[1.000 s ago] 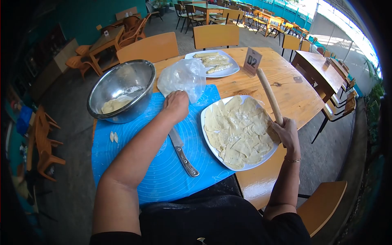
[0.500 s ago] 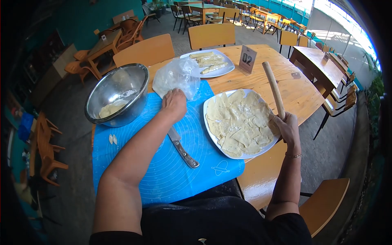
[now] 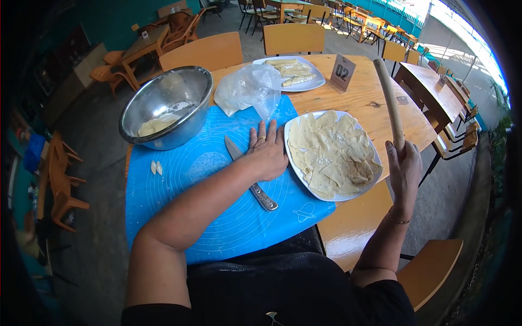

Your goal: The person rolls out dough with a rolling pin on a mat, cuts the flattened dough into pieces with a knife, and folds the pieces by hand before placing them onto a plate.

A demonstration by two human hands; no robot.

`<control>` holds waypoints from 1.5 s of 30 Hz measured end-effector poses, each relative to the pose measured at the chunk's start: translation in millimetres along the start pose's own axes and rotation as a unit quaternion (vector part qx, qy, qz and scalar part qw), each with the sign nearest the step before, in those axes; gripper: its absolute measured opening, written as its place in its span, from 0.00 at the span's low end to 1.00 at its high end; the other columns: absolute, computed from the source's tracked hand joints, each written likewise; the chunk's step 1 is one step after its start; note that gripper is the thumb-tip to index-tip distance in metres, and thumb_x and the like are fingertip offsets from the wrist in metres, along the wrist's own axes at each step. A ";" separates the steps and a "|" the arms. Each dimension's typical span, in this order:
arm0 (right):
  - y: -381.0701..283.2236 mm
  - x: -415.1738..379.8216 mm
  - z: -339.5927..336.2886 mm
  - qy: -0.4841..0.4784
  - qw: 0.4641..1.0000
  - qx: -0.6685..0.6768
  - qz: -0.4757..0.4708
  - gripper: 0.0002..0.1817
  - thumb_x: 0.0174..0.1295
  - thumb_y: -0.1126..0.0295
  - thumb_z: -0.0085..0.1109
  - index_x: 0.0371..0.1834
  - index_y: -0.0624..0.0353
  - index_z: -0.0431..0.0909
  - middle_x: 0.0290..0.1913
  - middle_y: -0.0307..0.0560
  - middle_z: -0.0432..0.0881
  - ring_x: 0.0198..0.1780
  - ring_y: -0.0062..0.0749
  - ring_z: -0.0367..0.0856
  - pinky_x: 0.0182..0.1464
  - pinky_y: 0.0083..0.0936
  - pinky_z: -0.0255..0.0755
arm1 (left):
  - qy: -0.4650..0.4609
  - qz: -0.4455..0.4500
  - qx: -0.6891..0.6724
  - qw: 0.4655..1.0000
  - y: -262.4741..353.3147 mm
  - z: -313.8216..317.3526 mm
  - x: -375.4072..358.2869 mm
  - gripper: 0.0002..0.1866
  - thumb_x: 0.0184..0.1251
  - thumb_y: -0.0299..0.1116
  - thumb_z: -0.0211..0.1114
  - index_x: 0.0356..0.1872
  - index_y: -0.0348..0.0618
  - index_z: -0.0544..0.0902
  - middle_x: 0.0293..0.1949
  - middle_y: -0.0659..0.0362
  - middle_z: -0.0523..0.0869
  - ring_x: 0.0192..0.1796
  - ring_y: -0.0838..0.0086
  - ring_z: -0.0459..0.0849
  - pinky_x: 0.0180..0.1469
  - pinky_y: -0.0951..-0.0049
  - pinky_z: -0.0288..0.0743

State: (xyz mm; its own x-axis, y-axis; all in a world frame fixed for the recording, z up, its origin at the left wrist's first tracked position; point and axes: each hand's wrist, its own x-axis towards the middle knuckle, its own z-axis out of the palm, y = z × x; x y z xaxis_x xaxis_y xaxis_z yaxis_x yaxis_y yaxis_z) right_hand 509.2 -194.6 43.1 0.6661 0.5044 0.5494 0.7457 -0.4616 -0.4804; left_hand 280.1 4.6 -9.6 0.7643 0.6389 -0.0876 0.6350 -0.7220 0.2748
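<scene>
My left hand (image 3: 267,154) lies palm down with fingers stretched on the blue baking mat (image 3: 179,217), close beside a white plate (image 3: 304,185) layered with thin, flat dough sheets (image 3: 331,155). Under my left wrist area runs a knife (image 3: 264,198), its blade tip and dark handle showing. Right of the plate, my right hand (image 3: 405,171) is wrapped round the lower end of a wooden rolling pin (image 3: 390,103), held upright and slightly tilted. A whitish patch of flour (image 3: 208,165) lies on the mat.
A steel bowl (image 3: 166,108) with dough (image 3: 157,125) stands at the back left. Behind the mat sit a clear plastic bag (image 3: 247,89) and a plate of rolled pieces (image 3: 296,71). A number stand (image 3: 342,73) is on the wooden table. Two small pale pieces (image 3: 156,167) lie on the mat.
My left hand has left the plastic bag and come down toward me and right, onto the mat beside the plate. My right hand with the rolling pin has moved right, away from the plate.
</scene>
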 end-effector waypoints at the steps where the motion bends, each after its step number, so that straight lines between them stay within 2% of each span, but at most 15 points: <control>1: -1.2 -3.1 -2.0 -0.008 1.000 0.018 -0.006 0.18 0.62 0.61 0.67 0.33 0.68 0.77 0.30 0.56 0.75 0.31 0.51 0.73 0.38 0.39 0.68 | -0.010 0.016 -0.001 1.000 -1.1 -1.2 0.1 0.39 0.73 0.43 0.45 0.76 0.27 0.45 0.78 0.32 0.41 0.79 0.34 0.35 0.78 0.41 0.29; 5: -20.3 -16.8 2.6 -0.108 0.988 0.112 0.003 0.17 0.63 0.63 0.66 0.35 0.71 0.77 0.29 0.52 0.72 0.30 0.37 0.73 0.36 0.35 0.66 | -0.057 0.068 -0.032 0.996 -6.2 -4.3 0.9 0.41 0.72 0.40 0.50 0.76 0.26 0.43 0.78 0.33 0.41 0.80 0.37 0.35 0.79 0.43 0.31; 6: -33.7 -19.5 -2.2 -0.173 0.976 0.126 0.032 0.16 0.64 0.66 0.64 0.44 0.72 0.78 0.32 0.51 0.74 0.33 0.28 0.73 0.38 0.30 0.67 | 0.035 0.087 -0.013 0.996 -9.8 5.3 -3.6 0.35 0.72 0.38 0.55 0.74 0.31 0.57 0.76 0.35 0.54 0.79 0.41 0.49 0.79 0.48 0.45; 7: -41.8 -24.3 -0.2 -0.179 0.975 0.127 0.029 0.16 0.64 0.66 0.64 0.44 0.72 0.78 0.32 0.51 0.74 0.33 0.28 0.73 0.38 0.30 0.67 | 0.034 0.081 -0.015 0.996 -11.2 -4.6 -9.6 0.35 0.72 0.38 0.55 0.74 0.31 0.57 0.76 0.35 0.54 0.79 0.41 0.49 0.79 0.48 0.45; 9: -55.5 -39.0 1.4 -0.225 0.932 0.283 -0.020 0.18 0.66 0.72 0.59 0.55 0.71 0.75 0.38 0.55 0.77 0.39 0.26 0.76 0.43 0.29 0.71 | -0.018 0.147 -0.092 0.985 -22.3 -29.6 -24.3 0.25 0.70 0.35 0.60 0.63 0.29 0.73 0.67 0.37 0.72 0.72 0.46 0.68 0.74 0.56 0.61; 10: -62.4 -46.1 1.7 -0.251 0.923 0.289 -0.040 0.20 0.65 0.75 0.58 0.59 0.70 0.73 0.41 0.56 0.77 0.42 0.30 0.78 0.47 0.30 0.72 | 0.149 0.210 -0.111 0.960 -25.0 -33.1 -40.3 0.17 0.68 0.33 0.64 0.51 0.29 0.82 0.55 0.41 0.84 0.59 0.51 0.82 0.63 0.63 0.74; 13: -91.3 -64.4 -6.8 -0.334 0.897 0.276 -0.084 0.27 0.60 0.81 0.56 0.66 0.65 0.70 0.50 0.63 0.78 0.50 0.51 0.81 0.55 0.35 0.74 | 0.241 0.193 -0.111 0.944 -37.6 -60.8 -90.0 0.14 0.65 0.27 0.65 0.50 0.31 0.81 0.49 0.44 0.85 0.53 0.52 0.84 0.57 0.61 0.77; 16: -108.5 -77.6 -2.2 -0.352 0.884 0.232 -0.204 0.28 0.61 0.80 0.54 0.68 0.59 0.70 0.43 0.62 0.77 0.42 0.59 0.80 0.46 0.44 0.76 | 0.250 0.143 -0.072 0.955 -61.1 -52.5 -142.3 0.14 0.62 0.25 0.68 0.48 0.34 0.82 0.50 0.46 0.84 0.55 0.52 0.82 0.59 0.59 0.76; 20: -122.2 -92.4 29.2 -0.311 0.905 0.083 -0.277 0.27 0.63 0.77 0.49 0.68 0.60 0.71 0.38 0.61 0.74 0.31 0.57 0.81 0.35 0.45 0.78 | 0.227 0.126 -0.013 0.966 -81.3 -23.5 -194.8 0.15 0.61 0.26 0.70 0.48 0.34 0.82 0.53 0.45 0.83 0.59 0.51 0.80 0.63 0.57 0.73; 28: -158.2 -90.5 67.6 -0.191 0.911 -0.047 -0.363 0.21 0.63 0.75 0.48 0.59 0.67 0.75 0.40 0.60 0.76 0.40 0.51 0.81 0.43 0.41 0.77 | 0.216 0.081 -0.073 0.970 -97.1 -15.9 -205.8 0.16 0.61 0.29 0.71 0.48 0.33 0.82 0.58 0.43 0.79 0.64 0.47 0.75 0.65 0.53 0.70; 30: -165.4 -60.7 54.7 -0.254 0.890 0.071 -0.371 0.18 0.61 0.77 0.54 0.55 0.68 0.79 0.44 0.59 0.77 0.45 0.54 0.80 0.49 0.41 0.75 | 0.218 0.082 -0.072 0.970 -94.9 -16.1 -207.6 0.16 0.61 0.30 0.71 0.48 0.33 0.82 0.58 0.44 0.79 0.64 0.47 0.75 0.65 0.53 0.70; 33: -171.4 4.1 67.1 -0.164 0.901 0.155 -0.369 0.11 0.57 0.80 0.53 0.37 0.69 0.84 0.38 0.62 0.83 0.43 0.56 0.82 0.49 0.42 0.75 | 0.221 0.075 -0.075 0.970 -94.5 -17.3 -207.6 0.17 0.61 0.31 0.72 0.48 0.33 0.82 0.58 0.44 0.79 0.63 0.48 0.76 0.64 0.53 0.70; 40: -196.1 96.4 174.4 -0.320 0.900 0.065 -0.288 0.12 0.56 0.79 0.51 0.38 0.64 0.86 0.37 0.59 0.86 0.44 0.54 0.84 0.49 0.41 0.76 | 0.227 0.073 -0.077 0.968 -97.0 -20.2 -204.7 0.16 0.60 0.30 0.72 0.46 0.34 0.82 0.56 0.46 0.81 0.60 0.51 0.78 0.62 0.56 0.72; 42: -198.4 103.7 222.3 -0.209 0.871 0.190 -0.402 0.10 0.57 0.78 0.53 0.36 0.62 0.85 0.39 0.58 0.86 0.42 0.53 0.84 0.46 0.40 0.76 | 0.229 0.068 -0.084 0.967 -95.9 -21.4 -202.3 0.15 0.60 0.29 0.72 0.45 0.34 0.82 0.54 0.46 0.81 0.59 0.51 0.78 0.61 0.56 0.73; 45: -214.2 114.4 252.8 -0.258 0.818 0.194 -0.476 0.09 0.63 0.67 0.60 0.40 0.59 0.85 0.40 0.52 0.85 0.40 0.40 0.81 0.46 0.35 0.74 | 0.232 0.067 -0.099 0.965 -98.6 -21.5 -199.5 0.13 0.60 0.29 0.72 0.44 0.34 0.83 0.53 0.46 0.82 0.57 0.53 0.79 0.59 0.57 0.73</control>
State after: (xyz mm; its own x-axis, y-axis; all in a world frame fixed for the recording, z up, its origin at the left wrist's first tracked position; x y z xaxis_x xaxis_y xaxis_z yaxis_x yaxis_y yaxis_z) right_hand 428.5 146.4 36.0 -0.3769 0.7881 0.4866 0.8104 0.5350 -0.2389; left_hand 62.7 -46.0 1.4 0.6754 0.6275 0.3873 0.4653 -0.7701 0.4363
